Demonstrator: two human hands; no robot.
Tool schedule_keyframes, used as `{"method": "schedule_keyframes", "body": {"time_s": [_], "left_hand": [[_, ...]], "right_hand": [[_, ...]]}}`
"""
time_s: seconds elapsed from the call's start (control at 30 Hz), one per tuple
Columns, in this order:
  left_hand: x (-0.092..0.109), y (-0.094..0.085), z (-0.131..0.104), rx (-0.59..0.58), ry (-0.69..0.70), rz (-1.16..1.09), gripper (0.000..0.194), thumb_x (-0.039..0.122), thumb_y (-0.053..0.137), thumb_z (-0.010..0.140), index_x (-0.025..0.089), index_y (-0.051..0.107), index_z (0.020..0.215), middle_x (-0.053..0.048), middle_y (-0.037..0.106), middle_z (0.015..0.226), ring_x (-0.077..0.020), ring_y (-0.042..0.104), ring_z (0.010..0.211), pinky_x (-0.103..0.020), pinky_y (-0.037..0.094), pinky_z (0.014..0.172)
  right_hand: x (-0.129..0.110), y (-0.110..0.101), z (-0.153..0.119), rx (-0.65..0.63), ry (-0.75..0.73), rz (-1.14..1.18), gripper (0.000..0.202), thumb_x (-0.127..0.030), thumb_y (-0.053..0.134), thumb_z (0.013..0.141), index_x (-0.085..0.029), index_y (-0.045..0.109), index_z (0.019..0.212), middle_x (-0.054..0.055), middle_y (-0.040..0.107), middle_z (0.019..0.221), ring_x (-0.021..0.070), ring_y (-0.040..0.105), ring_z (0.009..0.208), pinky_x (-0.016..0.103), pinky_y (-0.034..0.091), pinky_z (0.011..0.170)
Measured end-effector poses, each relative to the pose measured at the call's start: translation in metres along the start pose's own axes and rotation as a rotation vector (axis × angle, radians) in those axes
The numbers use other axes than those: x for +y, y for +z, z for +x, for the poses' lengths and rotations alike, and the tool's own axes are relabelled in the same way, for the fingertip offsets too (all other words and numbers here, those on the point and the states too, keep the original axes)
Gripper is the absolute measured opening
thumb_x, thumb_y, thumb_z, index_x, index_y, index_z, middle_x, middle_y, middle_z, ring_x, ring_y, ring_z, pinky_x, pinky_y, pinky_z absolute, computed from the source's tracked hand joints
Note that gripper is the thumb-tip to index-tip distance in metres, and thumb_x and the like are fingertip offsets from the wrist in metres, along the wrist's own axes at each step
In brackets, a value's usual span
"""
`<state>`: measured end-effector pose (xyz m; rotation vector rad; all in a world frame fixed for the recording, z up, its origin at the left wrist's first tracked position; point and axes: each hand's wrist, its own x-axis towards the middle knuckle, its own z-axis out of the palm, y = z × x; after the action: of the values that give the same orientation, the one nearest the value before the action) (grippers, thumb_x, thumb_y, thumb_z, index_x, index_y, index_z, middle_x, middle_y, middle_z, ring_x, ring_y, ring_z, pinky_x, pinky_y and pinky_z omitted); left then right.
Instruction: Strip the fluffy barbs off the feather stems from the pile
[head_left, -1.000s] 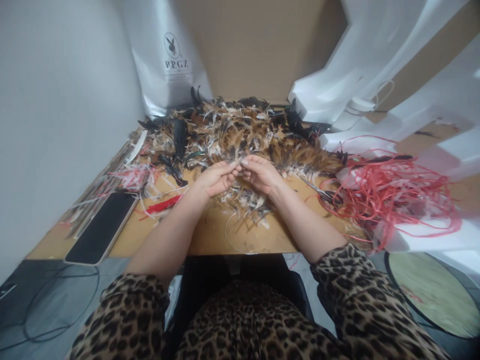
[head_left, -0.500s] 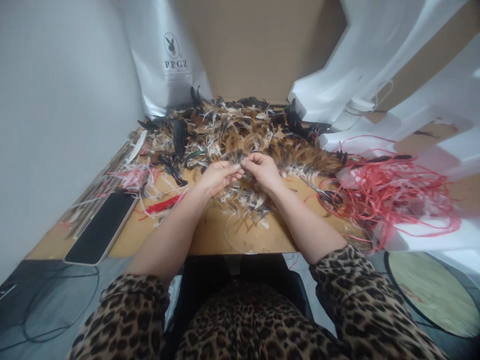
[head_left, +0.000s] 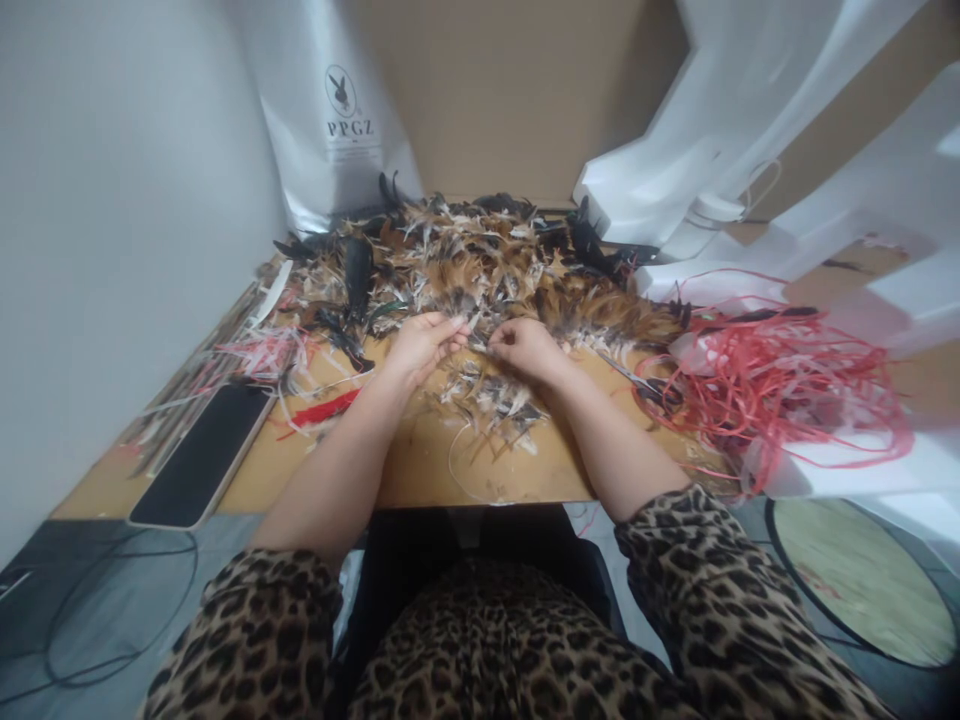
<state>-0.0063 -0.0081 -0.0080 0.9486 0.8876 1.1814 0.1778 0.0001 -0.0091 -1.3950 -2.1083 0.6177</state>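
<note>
My left hand (head_left: pixel 426 348) pinches a small feather (head_left: pixel 459 303), whose dark tip points away from me. My right hand (head_left: pixel 529 348) is just to its right, fingertips pressed together; whatever they hold is too small to make out. A gap separates the two hands. Behind them lies a wide heap of brown, black and cream feathers (head_left: pixel 487 245). Nearer to me, between my forearms, is a smaller scatter of short pale and grey feathers (head_left: pixel 506 405) on the wooden table (head_left: pixel 480 475).
A phone (head_left: pixel 202 455) and a red feather bundle (head_left: pixel 326 408) lie at the left. Scissors (head_left: pixel 637 378) and tangled red ribbon (head_left: pixel 795 385) are at the right. A white bag (head_left: pixel 337 180) stands behind, near a white bottle (head_left: pixel 701 225).
My hands, which were touching at the fingertips, have moved apart. The left went slightly left, the right slightly right and closer to me.
</note>
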Motion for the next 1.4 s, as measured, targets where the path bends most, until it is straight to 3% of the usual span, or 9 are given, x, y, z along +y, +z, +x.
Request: {"method": "schedule_keyframes", "body": {"time_s": [0.13, 0.27, 0.43, 0.63, 0.77, 1.07, 1.2, 1.3, 1.4], "left_hand": [[0.0, 0.0, -0.001, -0.006, -0.025, -0.002, 0.012, 0.018, 0.067, 0.068, 0.007, 0.063, 0.067, -0.006, 0.066, 0.066, -0.0034, 0.056, 0.051, -0.012, 0.045, 0.051], [-0.001, -0.001, 0.0, 0.0, -0.027, -0.018, 0.011, 0.017, 0.067, 0.069, 0.007, 0.063, 0.068, -0.007, 0.067, 0.071, -0.0046, 0.058, 0.053, -0.013, 0.045, 0.05], [-0.002, -0.003, 0.002, 0.004, -0.043, -0.054, 0.01, 0.016, 0.066, 0.07, 0.007, 0.064, 0.073, -0.008, 0.067, 0.076, -0.0045, 0.059, 0.056, -0.011, 0.044, 0.048], [0.003, -0.002, 0.0, -0.078, -0.171, -0.169, 0.004, 0.01, 0.06, 0.074, 0.006, 0.062, 0.075, -0.01, 0.067, 0.077, -0.0047, 0.059, 0.055, -0.01, 0.045, 0.047], [0.006, -0.001, -0.003, -0.158, -0.245, -0.227, 0.006, 0.008, 0.055, 0.077, 0.007, 0.061, 0.078, -0.011, 0.067, 0.079, -0.0052, 0.06, 0.056, -0.009, 0.046, 0.047], [0.004, 0.003, -0.006, -0.185, -0.287, -0.221, 0.011, 0.005, 0.052, 0.078, 0.007, 0.061, 0.072, -0.009, 0.066, 0.074, -0.0032, 0.058, 0.055, -0.008, 0.044, 0.048], [0.005, 0.004, -0.005, -0.135, -0.244, -0.227, 0.01, 0.003, 0.054, 0.076, 0.006, 0.061, 0.071, -0.006, 0.064, 0.067, -0.0031, 0.058, 0.054, -0.009, 0.046, 0.05], [0.006, 0.004, -0.004, -0.107, -0.155, -0.231, 0.007, 0.004, 0.055, 0.076, 0.006, 0.062, 0.074, -0.006, 0.064, 0.068, -0.0033, 0.058, 0.054, -0.009, 0.046, 0.051], [0.007, 0.004, -0.003, -0.083, -0.092, -0.222, 0.006, 0.006, 0.057, 0.075, 0.007, 0.063, 0.074, -0.005, 0.065, 0.068, -0.0027, 0.058, 0.054, -0.009, 0.046, 0.053]], "right_hand": [[-0.003, 0.005, 0.0, -0.021, 0.0, -0.244, 0.012, -0.023, 0.056, 0.067, -0.016, 0.065, 0.071, 0.005, 0.065, 0.073, 0.013, 0.054, 0.065, 0.023, 0.036, 0.062], [-0.002, 0.002, 0.0, -0.003, -0.051, -0.184, 0.013, -0.02, 0.052, 0.068, -0.015, 0.064, 0.068, 0.004, 0.063, 0.07, 0.012, 0.052, 0.063, 0.023, 0.036, 0.061], [-0.004, -0.006, 0.0, 0.204, -0.14, 0.003, 0.011, -0.02, 0.053, 0.068, -0.014, 0.062, 0.071, 0.002, 0.059, 0.07, 0.0109, 0.05, 0.063, 0.022, 0.038, 0.061], [-0.013, -0.007, -0.005, 0.383, -0.348, -0.074, 0.013, -0.019, 0.048, 0.077, -0.016, 0.06, 0.078, 0.006, 0.057, 0.084, 0.014, 0.052, 0.078, 0.025, 0.04, 0.071], [-0.015, -0.007, -0.009, 0.387, -0.423, -0.217, 0.019, -0.02, 0.043, 0.082, -0.019, 0.061, 0.088, 0.007, 0.056, 0.096, 0.0158, 0.051, 0.088, 0.027, 0.039, 0.076], [-0.017, -0.002, -0.008, 0.37, -0.491, -0.392, 0.023, -0.023, 0.039, 0.085, -0.021, 0.062, 0.088, 0.007, 0.057, 0.096, 0.0174, 0.048, 0.091, 0.029, 0.037, 0.079], [-0.019, -0.001, -0.009, 0.437, -0.437, -0.218, 0.02, -0.022, 0.042, 0.083, -0.018, 0.061, 0.09, 0.008, 0.056, 0.098, 0.017, 0.05, 0.092, 0.029, 0.038, 0.081], [-0.016, 0.0, -0.005, 0.524, -0.258, 0.011, 0.02, -0.025, 0.048, 0.078, -0.016, 0.058, 0.092, 0.008, 0.056, 0.098, 0.0154, 0.052, 0.083, 0.028, 0.041, 0.076], [-0.013, 0.001, 0.0, 0.499, -0.029, 0.32, 0.024, -0.033, 0.054, 0.074, -0.016, 0.058, 0.091, 0.005, 0.059, 0.087, 0.0119, 0.051, 0.067, 0.026, 0.043, 0.065]]}}
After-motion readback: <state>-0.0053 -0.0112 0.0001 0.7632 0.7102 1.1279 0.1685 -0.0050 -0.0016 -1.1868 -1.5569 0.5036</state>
